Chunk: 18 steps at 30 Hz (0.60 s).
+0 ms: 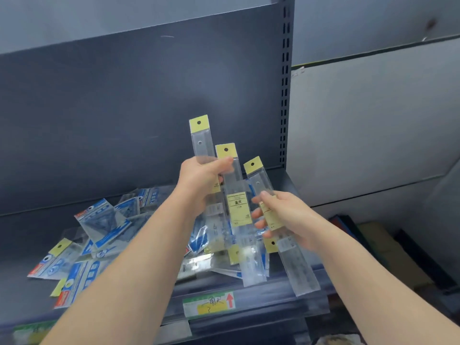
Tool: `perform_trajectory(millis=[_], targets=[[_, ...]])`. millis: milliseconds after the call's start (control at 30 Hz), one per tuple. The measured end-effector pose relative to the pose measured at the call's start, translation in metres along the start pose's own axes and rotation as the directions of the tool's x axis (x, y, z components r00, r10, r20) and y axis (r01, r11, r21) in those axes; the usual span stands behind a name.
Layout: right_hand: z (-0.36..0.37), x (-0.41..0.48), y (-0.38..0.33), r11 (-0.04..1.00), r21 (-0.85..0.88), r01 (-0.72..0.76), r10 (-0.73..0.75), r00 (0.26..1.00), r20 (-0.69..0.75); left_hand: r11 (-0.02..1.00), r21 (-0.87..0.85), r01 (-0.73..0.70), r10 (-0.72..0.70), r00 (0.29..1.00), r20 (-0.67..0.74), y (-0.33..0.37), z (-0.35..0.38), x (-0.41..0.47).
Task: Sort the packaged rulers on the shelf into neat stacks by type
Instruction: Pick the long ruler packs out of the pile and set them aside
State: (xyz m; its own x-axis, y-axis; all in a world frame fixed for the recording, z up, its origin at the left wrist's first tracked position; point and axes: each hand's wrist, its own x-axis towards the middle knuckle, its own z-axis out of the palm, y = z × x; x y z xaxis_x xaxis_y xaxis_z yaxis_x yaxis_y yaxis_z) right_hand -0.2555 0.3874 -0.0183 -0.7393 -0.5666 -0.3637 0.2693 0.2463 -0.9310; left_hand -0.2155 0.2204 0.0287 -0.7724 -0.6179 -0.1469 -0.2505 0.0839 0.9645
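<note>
Head view: the gathering step. The left hand (202, 179) curls its fingers round 2 yellow-tabbed rulers (202, 143) above the shelf (29, 235). The right hand (286, 217) pinches a 3rd ruler (257, 181) just to their right. Blue packets (99, 227) are heaped on the left. Next, likely: align the tabs and stack them.

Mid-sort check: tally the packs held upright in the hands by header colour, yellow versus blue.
Yellow-header packs: 3 (two in the left hand, one in the right hand)
Blue-header packs: 0 held up; they lie in the loose pile below
Total: 3
</note>
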Motion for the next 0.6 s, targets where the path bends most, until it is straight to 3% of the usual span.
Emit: perform_trajectory(millis=[167, 300, 367, 433, 467, 600], targets=[[0.009, 0.0, 0.001, 0.988, -0.145, 0.048, -0.025, 0.988, 0.151, 0.998, -0.04, 0.053, -0.053, 0.999, -0.001, -0.014, 0.013, -0.002], [0.008, 0.003, 0.003, 0.986, -0.154, 0.059, -0.06, 0.998, -0.004, 0.997, -0.067, 0.027, -0.029, 0.999, -0.031, -0.023, -0.002, -0.003], [0.005, 0.003, 0.004, 0.993, -0.119, 0.003, -0.012, 0.997, -0.08, 0.975, 0.223, 0.018, -0.032, 0.998, 0.059, -0.034, -0.018, -0.008], [0.004, 0.004, 0.006, 0.995, -0.077, -0.056, 0.051, 0.997, -0.058, 0.779, 0.626, -0.039, -0.169, 0.948, 0.27, -0.048, -0.03, -0.016], [0.005, 0.004, 0.006, 0.996, -0.043, -0.074, 0.074, 0.997, -0.022, 0.669, 0.737, -0.097, -0.236, 0.913, 0.334, -0.055, -0.033, -0.021], [0.006, 0.004, 0.011, 0.992, 0.065, -0.111, 0.108, 0.993, 0.05, 0.352, 0.905, -0.238, -0.21, 0.922, 0.325, -0.065, -0.04, -0.033]])
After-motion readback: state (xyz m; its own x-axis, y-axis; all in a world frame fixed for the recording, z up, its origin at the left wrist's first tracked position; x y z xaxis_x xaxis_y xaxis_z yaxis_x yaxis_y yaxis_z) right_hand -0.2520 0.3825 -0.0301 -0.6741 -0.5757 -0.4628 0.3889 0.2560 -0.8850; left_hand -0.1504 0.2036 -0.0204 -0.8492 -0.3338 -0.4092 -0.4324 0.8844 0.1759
